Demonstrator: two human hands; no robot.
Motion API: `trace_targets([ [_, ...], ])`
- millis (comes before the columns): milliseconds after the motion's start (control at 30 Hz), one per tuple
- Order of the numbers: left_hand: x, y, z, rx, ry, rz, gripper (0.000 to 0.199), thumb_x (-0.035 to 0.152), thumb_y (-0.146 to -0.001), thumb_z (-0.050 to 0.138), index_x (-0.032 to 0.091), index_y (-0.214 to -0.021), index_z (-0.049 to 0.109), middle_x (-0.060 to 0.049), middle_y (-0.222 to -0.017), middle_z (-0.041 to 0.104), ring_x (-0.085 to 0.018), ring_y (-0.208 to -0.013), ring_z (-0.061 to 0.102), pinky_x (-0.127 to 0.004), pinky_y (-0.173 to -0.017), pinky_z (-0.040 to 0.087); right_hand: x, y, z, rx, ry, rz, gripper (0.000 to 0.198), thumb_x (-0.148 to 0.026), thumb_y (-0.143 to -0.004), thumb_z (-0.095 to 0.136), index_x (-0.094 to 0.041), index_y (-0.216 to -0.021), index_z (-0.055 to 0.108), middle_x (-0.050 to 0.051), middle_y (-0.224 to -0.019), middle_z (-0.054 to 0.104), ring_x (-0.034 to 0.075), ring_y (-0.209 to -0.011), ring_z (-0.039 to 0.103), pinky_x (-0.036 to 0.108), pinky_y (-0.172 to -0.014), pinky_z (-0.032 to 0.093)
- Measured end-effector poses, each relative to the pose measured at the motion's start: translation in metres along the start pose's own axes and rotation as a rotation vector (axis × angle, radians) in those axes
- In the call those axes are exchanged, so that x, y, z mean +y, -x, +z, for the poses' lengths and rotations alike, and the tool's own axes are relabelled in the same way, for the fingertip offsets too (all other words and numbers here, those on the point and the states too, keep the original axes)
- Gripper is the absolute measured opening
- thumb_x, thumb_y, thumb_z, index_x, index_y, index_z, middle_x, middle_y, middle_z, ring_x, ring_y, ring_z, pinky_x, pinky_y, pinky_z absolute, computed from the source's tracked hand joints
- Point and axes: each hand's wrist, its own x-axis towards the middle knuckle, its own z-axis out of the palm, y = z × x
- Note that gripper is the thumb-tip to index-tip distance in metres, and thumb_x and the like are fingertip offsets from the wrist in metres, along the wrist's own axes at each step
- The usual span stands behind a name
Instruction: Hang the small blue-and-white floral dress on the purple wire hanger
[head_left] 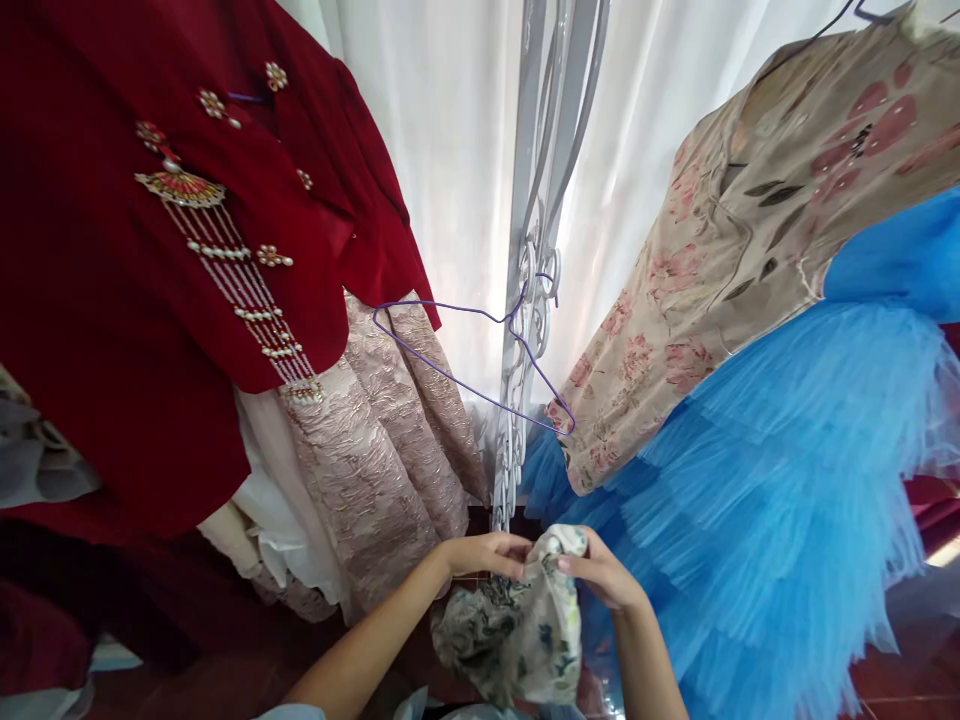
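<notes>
Both hands low centre: left hand (484,553) & right hand (596,572) fingers pinching a bunched floral-print garment (517,625) at its top edge. Risk: empty purple wire hanger (480,365) hooked loosely on the white iron grille (525,300) above could get knocked off; cloth may slip.

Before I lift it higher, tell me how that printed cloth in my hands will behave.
Probably floppy: the printed cloth sags in folds below the left hand and right hand. Likely light, since fingertips alone pinch it. It looks unlikely to slip.
</notes>
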Motion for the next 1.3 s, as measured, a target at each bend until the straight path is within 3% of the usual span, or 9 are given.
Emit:
trace_targets([
  [100,-0.001,0.02,0.0,-0.024,0.032,-0.076,0.06,0.066,-0.06,0.083,0.017,-0.092,0.07,-0.002,-0.085,0.065,-0.017,-0.075,0.057,-0.03,-0.072,0.048,-0.03,0.016,-0.03,0.113,0.044,-0.092,0.035,-0.042,-0.06,0.086,-0.016,-0.08,0.072,0.004,-0.073,0.069,0.017,-0.064,0.058,0.027,-0.062,0.047],
  [300,0.05,0.065,-0.044,0.459,-0.544,0.044,0.043,0.056,-0.081,0.068,0.015,-0.069,0.06,0.001,-0.07,0.053,-0.015,-0.07,0.049,-0.025,-0.064,0.037,-0.092,-0.01,-0.084,0.338,0.434,-0.387,0.026,-0.034,-0.07,0.071,-0.018,-0.056,0.056,-0.003,-0.054,0.047,0.011,-0.052,0.037,0.024,-0.051,0.03],
  [400,0.081,0.096,-0.065,0.634,-0.696,0.068,0.033,0.047,-0.08,0.067,0.016,-0.073,0.06,0.001,-0.072,0.054,-0.016,-0.073,0.05,-0.025,-0.067,0.038,-0.121,-0.046,-0.093,0.485,0.548,-0.59,0.027,-0.031,-0.074,0.062,-0.02,-0.053,0.05,-0.003,-0.055,0.043,0.013,-0.057,0.04,0.025,-0.056,0.034],
  [567,0.136,0.144,-0.099,0.983,-0.735,0.32,0.018,0.033,-0.071,0.059,0.017,-0.08,0.063,0.0,-0.078,0.06,-0.019,-0.077,0.054,-0.027,-0.071,0.042,-0.154,-0.107,-0.077,0.406,0.614,-0.757,0.015,-0.03,-0.076,0.058,-0.022,-0.077,0.07,0.005,-0.091,0.066,0.021,-0.094,0.059,0.032,-0.085,0.046],
  [767,0.203,0.152,-0.182,1.422,-0.563,0.677,0.005,0.02,-0.072,0.053,0.019,-0.074,0.057,0.001,-0.07,0.054,-0.014,-0.067,0.051,-0.023,-0.063,0.042,-0.147,-0.157,-0.006,0.517,0.429,-0.644,0.021,-0.032,-0.08,0.047,-0.02,-0.087,0.062,-0.003,-0.071,0.056,0.015,-0.064,0.049,0.025,-0.062,0.041],
  [867,0.233,0.138,-0.221,1.436,-0.425,0.848,0.009,0.023,-0.078,0.055,0.019,-0.084,0.061,-0.004,-0.09,0.065,-0.017,-0.082,0.061,-0.025,-0.075,0.048,-0.142,-0.165,0.027,0.609,0.452,-0.748,0.017,-0.029,-0.081,0.044,-0.019,-0.084,0.058,-0.001,-0.075,0.057,0.016,-0.073,0.05,0.025,-0.068,0.042],
  [967,0.255,0.122,-0.251,1.296,-0.318,0.867,0.014,0.025,-0.081,0.053,0.018,-0.088,0.062,-0.008,-0.097,0.069,-0.02,-0.089,0.064,-0.029,-0.08,0.051,-0.145,-0.16,0.039,0.641,0.509,-0.774,0.018,-0.03,-0.082,0.047,-0.019,-0.088,0.06,-0.001,-0.075,0.06,0.016,-0.072,0.051,0.025,-0.067,0.042],
  [1167,0.269,0.098,-0.302,1.297,-0.578,0.751,0.013,0.013,-0.073,0.048,0.017,-0.07,0.061,-0.008,-0.096,0.063,-0.02,-0.092,0.059,-0.029,-0.088,0.049,-0.157,-0.139,0.022,0.649,0.602,-0.741,0.022,-0.029,-0.076,0.055,-0.015,-0.084,0.071,0.001,-0.07,0.065,0.016,-0.065,0.055,0.025,-0.062,0.044],
  [1300,0.267,0.083,-0.307,1.291,-0.71,0.604,0.014,0.012,-0.075,0.047,0.016,-0.068,0.058,-0.008,-0.099,0.057,-0.019,-0.093,0.056,-0.032,-0.095,0.046,-0.16,-0.131,0.006,0.652,0.625,-0.713,0.025,-0.031,-0.076,0.057,-0.015,-0.083,0.075,0.001,-0.068,0.066,0.018,-0.068,0.059,0.026,-0.064,0.047],
])
